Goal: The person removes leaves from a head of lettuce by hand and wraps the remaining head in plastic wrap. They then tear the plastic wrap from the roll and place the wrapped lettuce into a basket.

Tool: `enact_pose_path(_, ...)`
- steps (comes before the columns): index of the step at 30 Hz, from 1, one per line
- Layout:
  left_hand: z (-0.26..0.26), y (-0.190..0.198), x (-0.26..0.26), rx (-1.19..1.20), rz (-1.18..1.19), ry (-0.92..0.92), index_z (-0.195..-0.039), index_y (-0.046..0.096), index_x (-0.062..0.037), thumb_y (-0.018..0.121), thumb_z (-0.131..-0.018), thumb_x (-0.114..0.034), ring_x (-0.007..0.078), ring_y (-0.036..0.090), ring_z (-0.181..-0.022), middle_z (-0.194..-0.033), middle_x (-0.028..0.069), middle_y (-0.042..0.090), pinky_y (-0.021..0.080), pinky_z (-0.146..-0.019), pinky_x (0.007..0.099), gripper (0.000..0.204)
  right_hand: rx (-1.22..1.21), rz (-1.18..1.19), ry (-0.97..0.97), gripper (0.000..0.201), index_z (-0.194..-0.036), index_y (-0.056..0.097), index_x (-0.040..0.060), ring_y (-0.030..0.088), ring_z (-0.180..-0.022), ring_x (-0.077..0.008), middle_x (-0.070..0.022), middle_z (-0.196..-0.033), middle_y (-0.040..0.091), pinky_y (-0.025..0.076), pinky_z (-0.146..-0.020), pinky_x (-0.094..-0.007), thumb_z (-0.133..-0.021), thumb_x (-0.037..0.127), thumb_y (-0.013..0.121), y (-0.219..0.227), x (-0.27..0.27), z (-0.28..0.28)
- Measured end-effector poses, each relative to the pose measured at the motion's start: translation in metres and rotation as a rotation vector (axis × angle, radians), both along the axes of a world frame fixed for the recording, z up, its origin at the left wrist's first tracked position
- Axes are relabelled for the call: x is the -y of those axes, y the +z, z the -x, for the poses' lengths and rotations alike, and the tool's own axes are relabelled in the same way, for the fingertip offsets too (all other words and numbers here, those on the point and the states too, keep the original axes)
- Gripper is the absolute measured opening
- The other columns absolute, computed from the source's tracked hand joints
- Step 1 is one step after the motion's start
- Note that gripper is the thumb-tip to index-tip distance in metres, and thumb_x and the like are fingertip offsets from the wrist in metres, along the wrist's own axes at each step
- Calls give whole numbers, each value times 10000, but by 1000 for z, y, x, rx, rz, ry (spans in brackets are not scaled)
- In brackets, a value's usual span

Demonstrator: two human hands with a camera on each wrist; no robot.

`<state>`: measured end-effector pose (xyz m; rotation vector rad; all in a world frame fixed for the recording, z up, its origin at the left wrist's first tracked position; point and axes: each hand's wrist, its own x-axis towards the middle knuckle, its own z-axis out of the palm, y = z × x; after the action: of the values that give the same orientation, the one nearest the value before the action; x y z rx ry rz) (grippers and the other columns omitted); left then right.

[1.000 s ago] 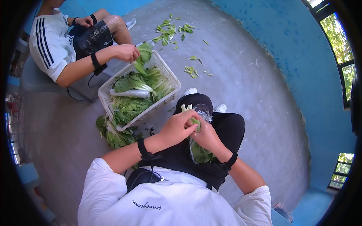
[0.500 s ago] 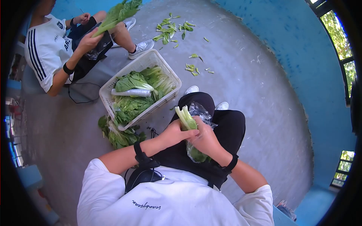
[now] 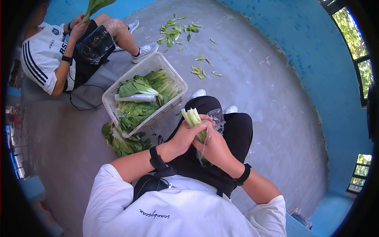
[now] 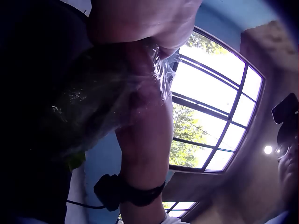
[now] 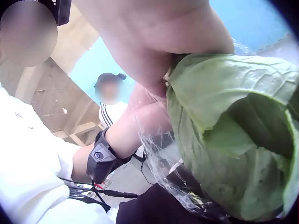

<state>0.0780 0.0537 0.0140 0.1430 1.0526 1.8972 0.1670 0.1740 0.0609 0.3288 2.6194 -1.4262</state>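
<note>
A bunch of leafy greens (image 3: 191,117) points its pale cut stalks up and forward above my lap. My left hand (image 3: 184,136) grips the stalks from the left side, its fingers reaching to the far side. From the right, my right hand (image 3: 216,147) holds the bunch lower down, partly covering it. Clear plastic film (image 3: 216,118) lies crumpled around the bunch and sticks out beyond the fingers. Broad green leaves (image 5: 233,168) hang out below the right hand in the right wrist view. The left wrist view is dark, with shiny film (image 4: 163,74) between the hands.
A white basket (image 3: 177,96) of greens stands front left, with a plastic film roll (image 3: 136,97) on top. More greens (image 3: 128,144) lie beside it on the floor. Leaf scraps (image 3: 171,33) are scattered ahead. Another person (image 3: 49,55) sits at left holding a leaf (image 3: 94,7).
My hands have shifted around the bunch, and more of its pale stalks now show above them. The other person has lifted a leafy piece from the basket and drawn it back toward themselves.
</note>
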Motion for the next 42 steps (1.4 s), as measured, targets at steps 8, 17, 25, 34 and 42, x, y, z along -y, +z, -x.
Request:
enact_pose_path(8, 6, 0, -4, 8, -10, 37, -1191, 594, -48, 601, -1016, -185, 199, 651, -1097, -1185, 123, 673, 528, -972, 376, 223, -31, 156, 104, 595, -1413, 419, 1, 619, -1196, -448, -245, -1246, 637, 511, -975, -452, -934, 151, 739, 2, -18, 7)
enact_pose_path(17, 16, -8, -3, 3, -46, 31, -1141, 594, -51, 618, -996, -157, 223, 660, -1091, -1134, 139, 682, 524, -984, 391, 181, -43, 268, 233, 597, -1400, 420, -37, 637, -1135, -427, -259, -1190, 646, 503, -971, -436, -920, 141, 727, 2, -35, 9)
enact_pose_path(25, 24, 0, -6, 5, -70, 87, -1112, 622, -36, 626, -998, -145, 197, 667, -1066, -1106, 118, 699, 525, -962, 359, 158, 12, 375, 1, 589, -1345, 573, -74, 672, -1030, -152, -190, -1111, 707, 527, -918, -334, -851, 161, 790, -2, -35, 9)
enact_pose_path(34, 28, 3, -6, 187, -127, 178, -1091, 579, -62, 590, -1005, -168, 228, 670, -1057, -1095, 136, 695, 534, -974, 399, 136, -83, 562, -323, 495, -1315, 638, -53, 673, -1003, -118, -128, -1113, 742, 545, -894, -277, -874, 105, 799, -6, -21, 7)
enact_pose_path(42, 29, -3, -2, 279, -205, 197, -1079, 579, -81, 602, -1020, -185, 222, 691, -972, -996, 123, 690, 575, -894, 382, 121, -36, 316, -294, 239, -1129, 733, -68, 677, -894, -95, -95, -970, 770, 556, -822, -262, -986, 118, 684, 14, -33, -2)
